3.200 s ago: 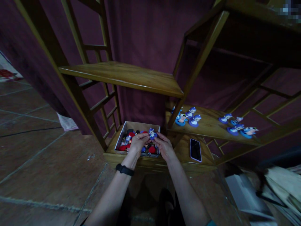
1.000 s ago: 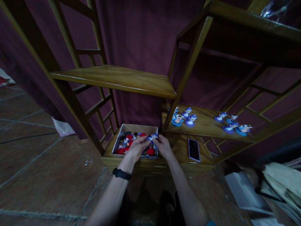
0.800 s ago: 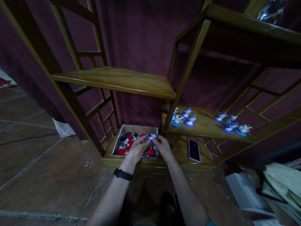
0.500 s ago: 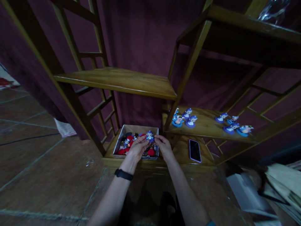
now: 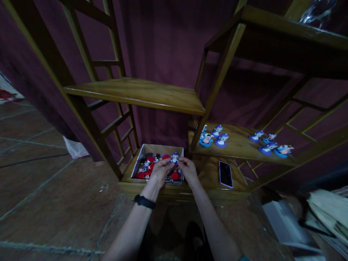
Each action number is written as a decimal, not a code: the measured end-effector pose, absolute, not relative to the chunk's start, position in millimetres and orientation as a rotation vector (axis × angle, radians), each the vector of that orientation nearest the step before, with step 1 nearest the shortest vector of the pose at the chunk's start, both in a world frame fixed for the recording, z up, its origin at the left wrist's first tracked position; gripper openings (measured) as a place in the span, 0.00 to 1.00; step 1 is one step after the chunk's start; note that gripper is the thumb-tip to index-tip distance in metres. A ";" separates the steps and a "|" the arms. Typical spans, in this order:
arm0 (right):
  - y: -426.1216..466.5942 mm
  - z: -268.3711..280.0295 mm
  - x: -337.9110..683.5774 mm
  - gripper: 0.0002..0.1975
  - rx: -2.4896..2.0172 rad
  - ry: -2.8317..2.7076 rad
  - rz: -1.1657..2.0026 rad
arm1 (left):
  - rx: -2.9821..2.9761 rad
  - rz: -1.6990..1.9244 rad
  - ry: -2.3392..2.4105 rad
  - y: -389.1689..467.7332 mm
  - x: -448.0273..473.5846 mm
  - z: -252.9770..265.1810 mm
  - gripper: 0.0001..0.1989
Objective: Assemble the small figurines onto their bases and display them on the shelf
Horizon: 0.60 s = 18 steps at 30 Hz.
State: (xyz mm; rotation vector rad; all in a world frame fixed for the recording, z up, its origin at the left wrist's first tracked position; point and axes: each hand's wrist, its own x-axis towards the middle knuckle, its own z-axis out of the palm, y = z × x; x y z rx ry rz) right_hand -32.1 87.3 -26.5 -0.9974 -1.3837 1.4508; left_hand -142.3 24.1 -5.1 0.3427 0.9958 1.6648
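Note:
Between my two hands is a small purple-and-white figurine (image 5: 174, 158), held above the right part of an open cardboard box (image 5: 163, 149). My left hand (image 5: 160, 172) pinches its left side, and a dark band circles that wrist. The fingertips of my right hand (image 5: 188, 169) are closed on its right side. Inside the box lie several jumbled figurines (image 5: 148, 165) in red, black and other colours. My fingers hide part of the held figurine's base and some of the box's contents.
On the right shelf (image 5: 236, 146) stand several purple and blue figurines (image 5: 221, 140) in two groups. A phone (image 5: 225, 174) lies on the bottom board. Above the box juts a wooden shelf (image 5: 136, 92). A white box (image 5: 288, 224) sits on the floor at right.
The figurine has shifted slightly right and turned a little in my fingers. Both hands still hold it, and the shelves' contents look the same.

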 end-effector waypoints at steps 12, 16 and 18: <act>76.4 -11.3 -33.5 0.18 -0.923 -1.177 1.571 | 0.260 1.630 0.935 27.0 -147.1 -6.6 0.09; 75.3 -11.2 -35.1 0.18 -0.954 -1.207 1.573 | 0.249 1.636 0.903 26.9 -147.4 -6.2 0.09; 75.5 -12.5 -35.9 0.19 -0.966 -1.217 1.569 | 0.248 1.637 0.890 27.2 -146.8 -6.4 0.11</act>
